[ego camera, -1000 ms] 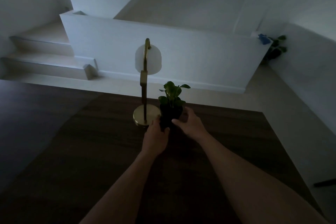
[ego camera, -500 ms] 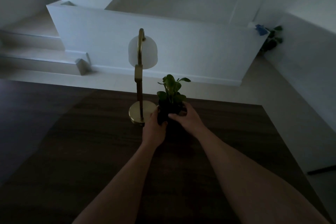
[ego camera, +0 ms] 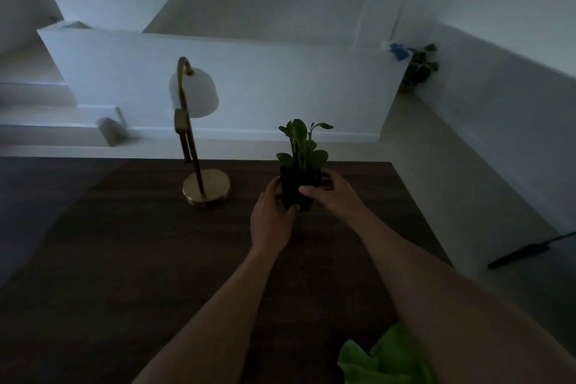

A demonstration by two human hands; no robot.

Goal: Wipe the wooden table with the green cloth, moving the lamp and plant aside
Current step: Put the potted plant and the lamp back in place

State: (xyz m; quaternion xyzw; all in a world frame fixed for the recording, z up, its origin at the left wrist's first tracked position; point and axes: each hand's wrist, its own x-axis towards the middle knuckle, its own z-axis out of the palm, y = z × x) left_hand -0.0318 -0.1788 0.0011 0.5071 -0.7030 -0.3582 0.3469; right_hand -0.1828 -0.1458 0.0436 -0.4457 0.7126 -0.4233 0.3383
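Now I have both hands, left (ego camera: 270,221) and right (ego camera: 334,196), in a firm grip on the potted plant (ego camera: 300,170) mid-frame, while brass lamp (ego camera: 194,134) awaits moving and green cloth (ego camera: 386,355) lies unused on the unwiped worktop (ego camera: 124,259).

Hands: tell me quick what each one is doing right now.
Left hand: closed around the left side of the plant pot.
Right hand: closed around the right side of the same pot.

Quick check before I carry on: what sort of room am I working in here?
Most likely a home living area by a staircase. Steps rise behind a low white wall, a brass table lamp stands on the wooden table, and another houseplant sits in the far corner.
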